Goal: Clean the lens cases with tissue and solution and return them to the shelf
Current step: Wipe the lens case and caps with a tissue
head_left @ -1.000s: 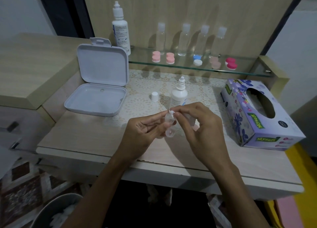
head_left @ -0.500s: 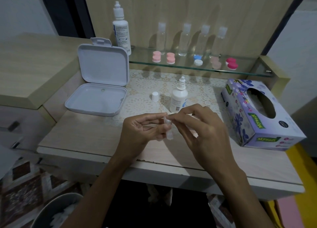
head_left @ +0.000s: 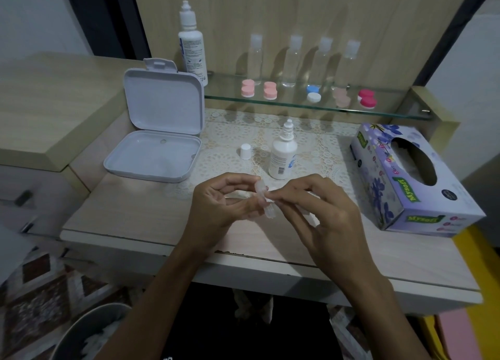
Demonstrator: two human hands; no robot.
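Above table edge (head_left: 243, 254), hands (head_left: 216, 208) hold case (head_left: 266, 202).

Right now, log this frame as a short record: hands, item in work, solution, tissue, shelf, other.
left hand: holds clear lens case
right hand: pinches same case; tissue there not discernible
small bottle: upright on table, uncapped; cap stands beside it
tissue box: right side of table
shelf: five cases, four clear bottles, tall bottle at left end
white box: open, left of table
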